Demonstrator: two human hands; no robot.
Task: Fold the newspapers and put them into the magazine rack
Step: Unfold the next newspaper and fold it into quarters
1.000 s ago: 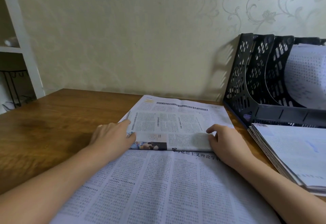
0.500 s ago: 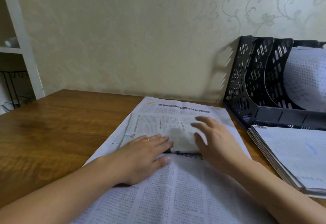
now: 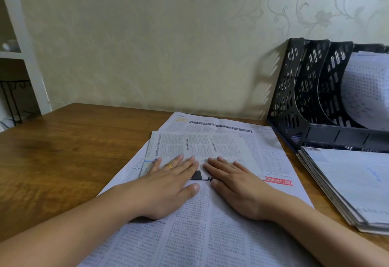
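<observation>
A large newspaper [image 3: 210, 235] lies spread on the wooden table [image 3: 63, 161], with a smaller folded sheet [image 3: 200, 146] lying on top of it near its far end. My left hand [image 3: 168, 184], wearing a gold ring, and my right hand [image 3: 237, 186] lie flat side by side, palms down, pressing the near edge of the folded sheet. Neither hand grips anything. The black perforated magazine rack [image 3: 305, 98] stands at the back right against the wall, with a curled newspaper [image 3: 366, 90] in its right compartment.
A stack of newspapers [image 3: 347, 186] lies on the table at the right, in front of the rack. A white shelf unit [image 3: 25, 56] stands at the far left. Patterned wallpaper [image 3: 147, 35] closes off the back of the table.
Both hands slid from the outer sides of the folded sheet toward its middle and now lie flat next to each other. The sheet lies flatter.
</observation>
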